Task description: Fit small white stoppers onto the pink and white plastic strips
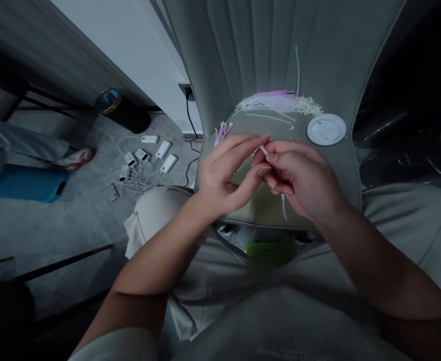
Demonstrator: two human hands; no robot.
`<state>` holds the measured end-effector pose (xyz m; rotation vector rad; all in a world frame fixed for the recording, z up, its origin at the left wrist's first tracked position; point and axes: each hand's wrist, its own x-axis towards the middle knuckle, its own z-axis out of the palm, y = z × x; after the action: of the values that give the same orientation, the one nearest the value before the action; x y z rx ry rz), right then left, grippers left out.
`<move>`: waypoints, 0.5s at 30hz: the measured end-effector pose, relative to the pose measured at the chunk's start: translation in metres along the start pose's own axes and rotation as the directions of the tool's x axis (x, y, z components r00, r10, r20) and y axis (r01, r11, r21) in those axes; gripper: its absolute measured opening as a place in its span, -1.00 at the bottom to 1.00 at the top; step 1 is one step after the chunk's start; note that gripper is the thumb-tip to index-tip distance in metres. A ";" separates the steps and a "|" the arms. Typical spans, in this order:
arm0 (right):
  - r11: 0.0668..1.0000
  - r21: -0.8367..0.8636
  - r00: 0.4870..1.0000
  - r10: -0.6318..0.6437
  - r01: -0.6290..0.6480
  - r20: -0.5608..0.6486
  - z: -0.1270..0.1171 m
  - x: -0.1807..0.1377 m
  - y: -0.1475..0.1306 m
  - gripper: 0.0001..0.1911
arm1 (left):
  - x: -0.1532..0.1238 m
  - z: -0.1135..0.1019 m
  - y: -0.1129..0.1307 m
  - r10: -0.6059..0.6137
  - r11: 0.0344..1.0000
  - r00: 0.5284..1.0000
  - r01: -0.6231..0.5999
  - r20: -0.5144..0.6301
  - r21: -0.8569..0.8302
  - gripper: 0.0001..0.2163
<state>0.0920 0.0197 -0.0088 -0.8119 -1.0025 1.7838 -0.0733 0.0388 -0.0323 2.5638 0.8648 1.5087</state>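
Both hands meet over the front part of a grey-green padded chair seat [248,215]. My right hand [303,175] is closed, thumb against fingers, on a thin lilac strip [284,206]; one end hangs below the palm and a short pale end shows by the thumb. My left hand [230,173] curves in from the other side, its fingertips touching around that upper end. What sits between the left fingers is mostly hidden. Behind the hands lies a heap of thin white and pink strips [276,102], and a small lilac bundle [224,131] lies beyond my left hand.
A round white dish [326,129] stands at the seat's right. Loose white strips [267,117] lie before the heap. On the floor at left are white plug-like devices with tangled cables [141,175], a black bin [125,111], a blue container [28,183] and another person's shoe [77,158].
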 end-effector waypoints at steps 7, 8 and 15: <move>1.000 0.028 1.000 0.004 -0.003 -0.009 0.004 -0.004 -0.001 -0.75 | -0.004 0.000 0.002 -0.030 1.000 1.000 0.030 -0.009 0.010 -0.65; 0.999 0.033 1.000 0.008 -0.008 -0.015 0.005 -0.005 -0.002 -0.75 | -0.005 0.000 0.002 -0.036 0.999 0.999 0.036 0.004 0.029 -0.63; 0.997 0.074 0.999 0.031 -0.029 -0.027 0.004 -0.005 -0.001 -0.76 | -0.005 0.003 -0.003 0.044 0.999 0.999 -0.044 -0.021 0.019 -0.61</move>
<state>0.0911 0.0143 -0.0058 -0.8074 -0.9052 1.8195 -0.0744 0.0396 -0.0387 2.6008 0.8337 1.5505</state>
